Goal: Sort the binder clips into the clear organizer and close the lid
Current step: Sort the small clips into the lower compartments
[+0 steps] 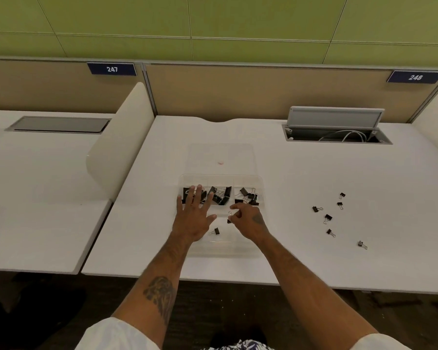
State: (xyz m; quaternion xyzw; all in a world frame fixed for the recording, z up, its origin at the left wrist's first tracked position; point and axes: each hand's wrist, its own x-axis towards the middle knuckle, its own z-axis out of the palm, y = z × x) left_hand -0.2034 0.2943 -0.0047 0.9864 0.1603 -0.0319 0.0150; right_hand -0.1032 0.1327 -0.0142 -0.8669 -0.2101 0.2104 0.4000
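Six loose clips (328,218) on white desk (288,185) | green wall (213,21) | left fingers (199,192) spread | right fingers (238,206) pinching clip (229,213)

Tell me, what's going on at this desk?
A person is sorting black binder clips into a clear organizer on a white desk. The left hand lies flat with spread fingers over the far left compartment, while the right hand pinches a small clip above the near section. The far compartments already hold clips, six loose clips wait on the desk to the right, and the lid lies open behind.
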